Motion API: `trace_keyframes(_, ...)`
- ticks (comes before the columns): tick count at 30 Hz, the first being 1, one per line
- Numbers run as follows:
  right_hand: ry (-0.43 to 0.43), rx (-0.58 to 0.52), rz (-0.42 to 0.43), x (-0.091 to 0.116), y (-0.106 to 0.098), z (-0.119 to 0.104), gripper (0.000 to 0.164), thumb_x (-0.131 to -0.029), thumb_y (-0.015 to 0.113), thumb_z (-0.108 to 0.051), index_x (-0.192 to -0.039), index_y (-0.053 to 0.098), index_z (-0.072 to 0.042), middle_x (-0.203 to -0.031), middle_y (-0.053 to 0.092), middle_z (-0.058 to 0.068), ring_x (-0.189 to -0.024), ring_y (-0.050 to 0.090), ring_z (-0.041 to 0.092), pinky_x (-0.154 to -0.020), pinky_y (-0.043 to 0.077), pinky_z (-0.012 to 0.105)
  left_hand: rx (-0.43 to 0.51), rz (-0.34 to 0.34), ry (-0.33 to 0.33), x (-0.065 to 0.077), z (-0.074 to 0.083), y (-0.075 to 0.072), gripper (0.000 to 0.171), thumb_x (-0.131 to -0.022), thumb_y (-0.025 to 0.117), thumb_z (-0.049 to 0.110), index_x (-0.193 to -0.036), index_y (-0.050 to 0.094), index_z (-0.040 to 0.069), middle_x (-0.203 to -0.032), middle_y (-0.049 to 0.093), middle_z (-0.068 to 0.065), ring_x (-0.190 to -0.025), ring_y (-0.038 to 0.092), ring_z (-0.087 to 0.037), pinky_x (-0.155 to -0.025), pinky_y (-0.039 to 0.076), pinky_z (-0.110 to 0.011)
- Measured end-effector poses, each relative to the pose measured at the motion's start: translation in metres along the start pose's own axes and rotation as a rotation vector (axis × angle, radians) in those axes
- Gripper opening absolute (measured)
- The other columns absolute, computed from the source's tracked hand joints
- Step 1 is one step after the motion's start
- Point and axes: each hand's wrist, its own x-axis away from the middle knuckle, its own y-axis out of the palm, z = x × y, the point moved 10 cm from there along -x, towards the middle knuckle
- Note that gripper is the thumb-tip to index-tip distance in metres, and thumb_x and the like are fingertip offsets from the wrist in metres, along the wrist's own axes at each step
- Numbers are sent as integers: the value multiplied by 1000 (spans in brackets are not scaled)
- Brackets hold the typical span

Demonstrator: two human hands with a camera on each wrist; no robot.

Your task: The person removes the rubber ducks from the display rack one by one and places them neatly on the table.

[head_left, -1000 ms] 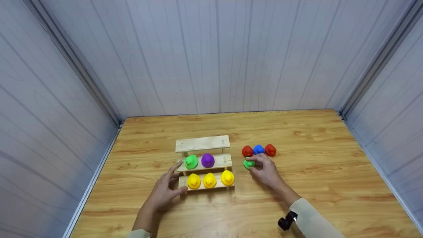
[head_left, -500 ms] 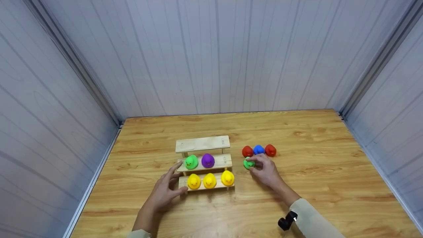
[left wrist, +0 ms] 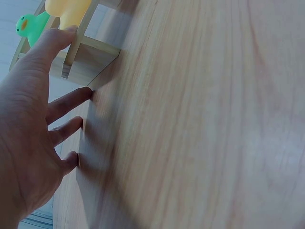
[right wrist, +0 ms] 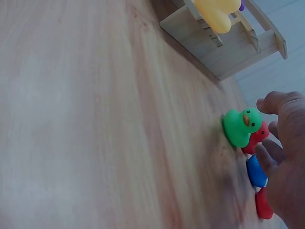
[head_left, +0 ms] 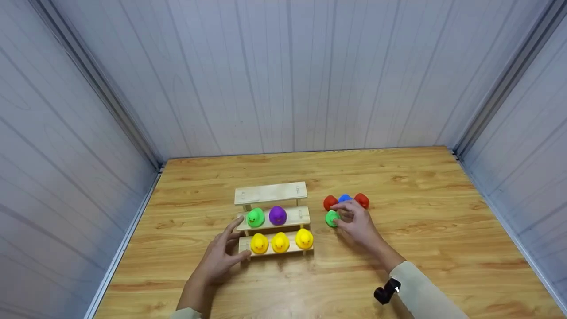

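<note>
A three-step wooden stand (head_left: 271, 193) holds several rubber ducks: a green duck (head_left: 255, 217) and a purple duck (head_left: 277, 215) on its middle step, three yellow ducks (head_left: 280, 243) on the lowest. My left hand (head_left: 218, 258) is at the stand's left end with fingers spread; in the left wrist view its thumb rests at a step's edge and the other fingertips reach down to the table. To the stand's right, another green duck (right wrist: 237, 128) sits on the table. My right hand (head_left: 359, 225) is around it, thumb and fingers parted, with a gap showing in the right wrist view.
Just behind the loose green duck stand a red duck (head_left: 330, 203), a blue duck (head_left: 345, 198) and a second red duck (head_left: 362, 200), partly behind my right hand. The wood-grain table (head_left: 425, 212) is bounded by pale panels (head_left: 310, 88) at the back and both sides.
My right hand's fingers have loosened and drawn slightly away from the loose green duck, which stays on the table. The left hand holds its place at the stand.
</note>
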Motion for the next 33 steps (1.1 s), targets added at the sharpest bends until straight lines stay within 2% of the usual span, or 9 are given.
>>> trace_keyframes(5,-10,24,-15,-4,-2,-9,30,-98,82,5,-128,79,2,-134,69,22,-136,69,47,-115,60,60,-2,-5,-11,-1,-1,0,93,-98,90,43,-175,38,40,-156,71,-18,-156,54,-49,-133,23,-83)
trace_keyframes(12,-7,0,-22,-8,2,-16,29,-100,79,5,-129,79,1,-131,69,19,-134,68,42,-118,58,58,-8,-12,-27,-2,-3,-1,94,-97,90,44,-175,37,39,-158,69,-20,-157,53,-50,-133,23,-82)
trace_keyframes(18,-23,-31,-50,-10,9,-30,33,-99,79,8,-132,76,4,-136,70,22,-131,71,48,-117,57,63,-6,-11,-32,-2,-3,-2,94,-97,90,44,-175,38,40,-159,68,-21,-157,53,-50,-133,22,-82)
trace_keyframes(22,-43,-28,-58,-12,14,-40,35,-98,80,9,-133,77,1,-137,71,22,-129,72,48,-117,57,64,-13,-7,-35,-2,-3,-2,94,-97,90,44,-174,38,41,-158,69,-20,-157,52,-50,-133,22,-82)
trace_keyframes(33,-102,-8,-92,-11,27,-63,34,-100,84,-4,-133,80,-8,-138,71,17,-132,65,45,-116,60,59,5,-9,13,-1,1,-3,93,-98,90,40,-175,38,37,-155,72,-18,-154,54,-49,-131,26,-82)
